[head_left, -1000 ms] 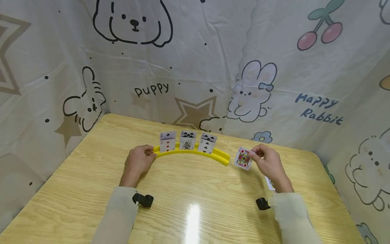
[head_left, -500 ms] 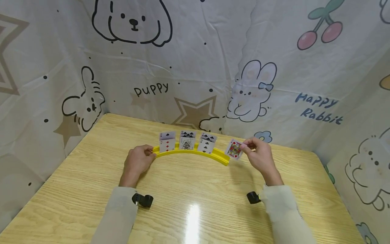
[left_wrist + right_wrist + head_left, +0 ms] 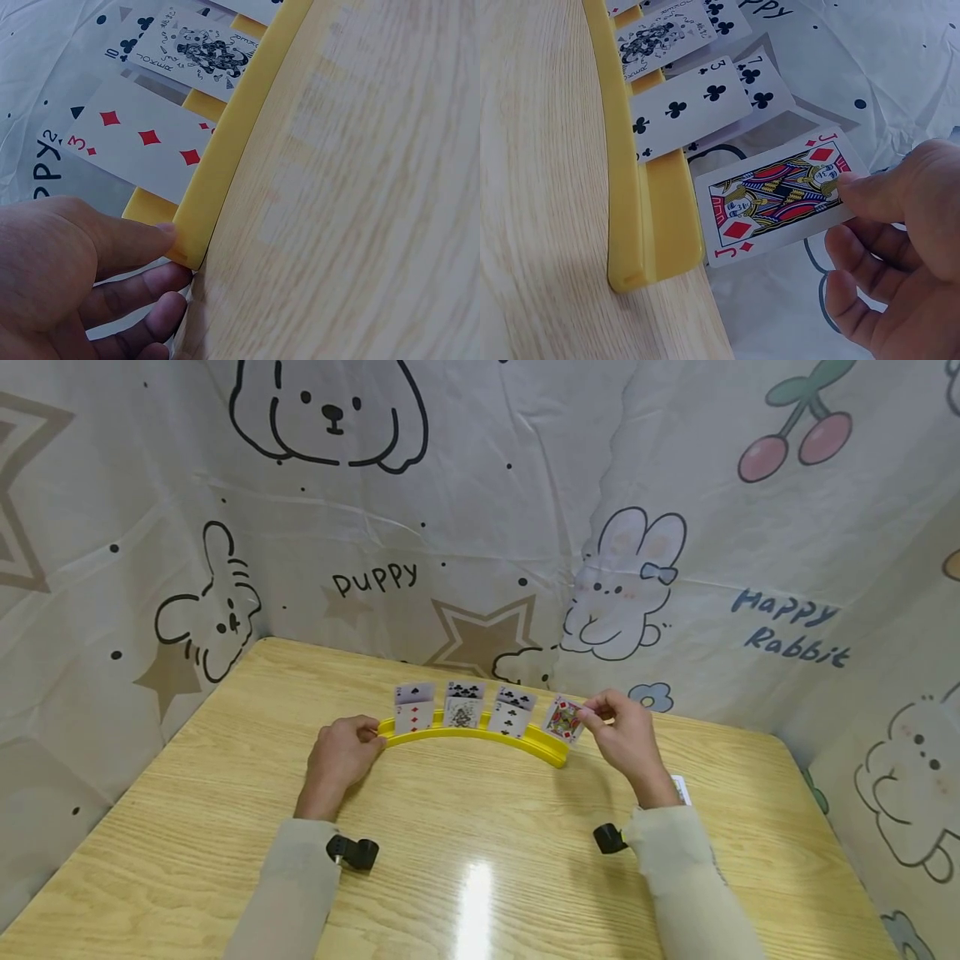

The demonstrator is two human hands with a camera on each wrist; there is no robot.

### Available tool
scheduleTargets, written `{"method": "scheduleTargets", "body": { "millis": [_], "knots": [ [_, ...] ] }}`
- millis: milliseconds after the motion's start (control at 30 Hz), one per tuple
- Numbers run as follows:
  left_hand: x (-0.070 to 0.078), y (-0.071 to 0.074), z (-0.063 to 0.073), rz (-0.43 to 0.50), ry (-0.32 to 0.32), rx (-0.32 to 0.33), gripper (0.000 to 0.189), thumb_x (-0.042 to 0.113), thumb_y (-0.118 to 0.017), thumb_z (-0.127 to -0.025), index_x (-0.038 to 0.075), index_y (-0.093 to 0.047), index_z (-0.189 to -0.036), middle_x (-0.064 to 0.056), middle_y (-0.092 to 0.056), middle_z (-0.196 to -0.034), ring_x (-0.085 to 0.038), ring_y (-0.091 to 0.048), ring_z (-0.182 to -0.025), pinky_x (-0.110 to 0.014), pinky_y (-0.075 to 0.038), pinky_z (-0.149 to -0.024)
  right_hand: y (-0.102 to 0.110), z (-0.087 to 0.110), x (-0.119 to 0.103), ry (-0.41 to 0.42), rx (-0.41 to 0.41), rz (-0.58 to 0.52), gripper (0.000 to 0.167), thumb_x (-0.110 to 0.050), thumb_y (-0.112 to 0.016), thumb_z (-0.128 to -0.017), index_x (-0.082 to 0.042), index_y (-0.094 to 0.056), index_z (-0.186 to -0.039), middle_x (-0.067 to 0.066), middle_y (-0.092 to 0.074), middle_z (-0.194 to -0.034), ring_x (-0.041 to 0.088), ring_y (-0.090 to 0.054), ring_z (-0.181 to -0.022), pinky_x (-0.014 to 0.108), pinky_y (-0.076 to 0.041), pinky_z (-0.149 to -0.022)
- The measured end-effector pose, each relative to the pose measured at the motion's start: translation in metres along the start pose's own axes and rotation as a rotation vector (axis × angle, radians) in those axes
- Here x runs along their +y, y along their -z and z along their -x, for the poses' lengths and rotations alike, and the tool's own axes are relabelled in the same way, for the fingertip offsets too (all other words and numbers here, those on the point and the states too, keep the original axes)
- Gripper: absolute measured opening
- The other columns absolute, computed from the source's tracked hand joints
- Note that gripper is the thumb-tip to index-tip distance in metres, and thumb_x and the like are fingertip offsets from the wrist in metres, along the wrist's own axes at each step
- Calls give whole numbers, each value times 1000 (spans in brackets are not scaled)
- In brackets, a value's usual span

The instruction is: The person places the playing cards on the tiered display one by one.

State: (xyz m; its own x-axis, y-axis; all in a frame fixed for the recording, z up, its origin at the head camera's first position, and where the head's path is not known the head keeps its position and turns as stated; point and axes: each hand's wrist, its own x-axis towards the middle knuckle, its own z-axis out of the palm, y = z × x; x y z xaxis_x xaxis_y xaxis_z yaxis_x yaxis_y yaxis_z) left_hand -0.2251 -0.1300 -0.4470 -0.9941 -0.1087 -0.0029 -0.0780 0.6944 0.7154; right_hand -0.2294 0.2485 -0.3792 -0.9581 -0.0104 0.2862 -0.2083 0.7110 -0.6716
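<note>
A curved yellow card holder [image 3: 545,750] stands on the table, its left end pinched between thumb and fingers of my left hand [image 3: 345,760]. Playing cards stand in it in pairs, front over back: a three of diamonds [image 3: 142,135], a joker [image 3: 199,49] and a three of clubs [image 3: 682,109] in front. A seven of clubs [image 3: 769,90] shows behind the last. My right hand [image 3: 626,739] pinches a jack of diamonds [image 3: 780,199] by its upper right edge. Tilted, this card is at the holder's right end; whether its lower edge touches the slot I cannot tell.
Another card [image 3: 681,789] lies on the table beside my right wrist, partly covered by it. The wooden table [image 3: 465,827] ends at the back against a hanging cloth [image 3: 337,518] printed with cartoon animals. Small black cameras sit on both wrists.
My right hand has carried the jack of diamonds leftward, from right of the holder to its right end. My left hand stays on the holder's left end.
</note>
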Motion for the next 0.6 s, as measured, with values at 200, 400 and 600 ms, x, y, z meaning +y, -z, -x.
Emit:
{"method": "scheduleTargets", "body": {
  "millis": [200, 400, 600],
  "knots": [
    [0, -1, 0, -2, 3, -1, 35, 19, -71, -93, 2, -68, -124, -10, -72, -101, -28, -65, -93, -44, -49, -78, -4, -2, 1, 20, 16, -13, 10, -12, -71, -95, -3, -67, -91, 11, -66, -91, 28, -60, -87, 39, -46, -70],
    [-2, -2, -1, -9, 6, 1, 35, 19, -72, -93, 3, -69, -124, -10, -72, -101, -28, -65, -92, -44, -49, -77, -7, -2, 0, 17, 11, -1, 10, -11, -71, -95, -3, -67, -92, 11, -66, -91, 28, -60, -87, 40, -47, -72],
    [-1, -2, -1, -7, -3, 9, 35, 19, -72, -93, 2, -69, -123, -10, -72, -101, -28, -65, -92, -44, -49, -77, -8, -3, 0, 8, -2, 3, 10, -11, -70, -95, -3, -67, -92, 12, -66, -92, 28, -60, -88, 39, -47, -72]
  ]
}}
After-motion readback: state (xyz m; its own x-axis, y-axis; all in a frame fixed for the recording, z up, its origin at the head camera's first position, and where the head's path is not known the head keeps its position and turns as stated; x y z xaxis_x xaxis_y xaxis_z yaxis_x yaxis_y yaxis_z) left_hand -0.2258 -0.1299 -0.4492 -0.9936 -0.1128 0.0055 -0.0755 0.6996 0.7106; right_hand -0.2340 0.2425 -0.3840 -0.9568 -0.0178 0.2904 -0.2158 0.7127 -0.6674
